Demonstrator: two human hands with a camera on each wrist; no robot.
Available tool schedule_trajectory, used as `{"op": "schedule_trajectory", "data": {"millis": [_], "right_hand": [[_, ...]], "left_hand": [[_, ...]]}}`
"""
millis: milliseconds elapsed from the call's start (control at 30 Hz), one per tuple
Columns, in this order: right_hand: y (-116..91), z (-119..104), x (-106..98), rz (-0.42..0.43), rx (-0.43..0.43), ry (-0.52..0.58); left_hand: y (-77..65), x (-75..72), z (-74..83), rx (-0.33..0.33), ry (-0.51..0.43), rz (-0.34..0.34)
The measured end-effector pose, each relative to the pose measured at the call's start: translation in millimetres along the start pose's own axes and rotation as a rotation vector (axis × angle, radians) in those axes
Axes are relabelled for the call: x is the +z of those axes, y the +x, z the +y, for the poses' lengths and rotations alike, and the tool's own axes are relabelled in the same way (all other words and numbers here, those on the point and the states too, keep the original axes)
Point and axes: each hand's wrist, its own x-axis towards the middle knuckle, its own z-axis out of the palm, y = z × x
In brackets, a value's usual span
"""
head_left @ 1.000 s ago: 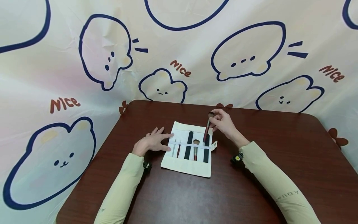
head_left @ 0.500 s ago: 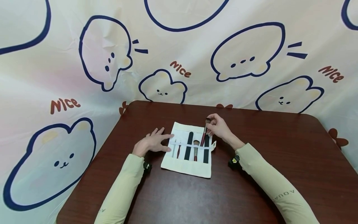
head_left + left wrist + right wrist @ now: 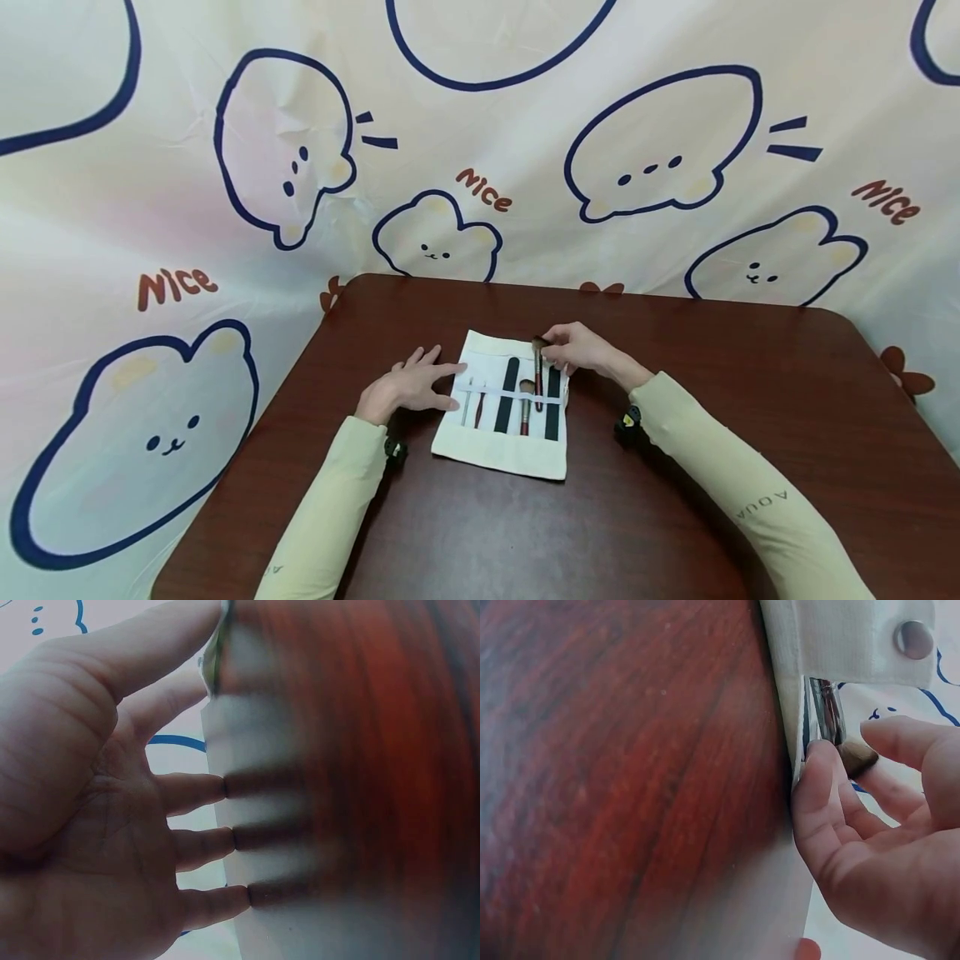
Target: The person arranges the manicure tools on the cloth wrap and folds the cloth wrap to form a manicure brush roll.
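A cream fabric brush roll (image 3: 498, 458) lies unrolled on the table, a pale elastic strap across its middle. My right hand (image 3: 581, 348) holds a makeup brush (image 3: 538, 375) near its bristle end, at the roll's upper right. The red handle points toward me, its lower end at the strap. In the right wrist view, dark bristles (image 3: 859, 757) show between thumb and fingers. My left hand (image 3: 405, 385) is spread, with thumb and index fingertip on the roll's left edge. Under the strap sit another brush (image 3: 527, 400), two flat black strips (image 3: 507, 396) and two thin tools (image 3: 480, 406).
A dark reddish-brown table (image 3: 480, 533) surrounds the roll. Behind it hangs a pale curtain (image 3: 540, 150) with blue cartoon outlines. A tab with a metal snap (image 3: 915, 639) sticks out at the roll's right side.
My right hand has moved left and toward me with the brush, which has gone from slanted to nearly lengthwise, its handle lower on the roll. The left hand stays in place.
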Motion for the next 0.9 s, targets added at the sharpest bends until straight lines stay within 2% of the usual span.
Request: {"op": "schedule_trajectory", "data": {"millis": [567,700,900], "right_hand": [[7.9,2.9,0.7,0.018,0.019,-0.090],[5.2,1.8,0.0,-0.026,-0.022,-0.148],[-0.5,-1.3,0.2,-0.125,-0.170,-0.271]], "left_hand": [[1.5,-0.2,0.8,-0.003,0.015,0.002],[1.5,0.0,1.2,-0.005,0.022,0.001],[1.5,0.8,0.5,-0.010,0.025,0.004]]}}
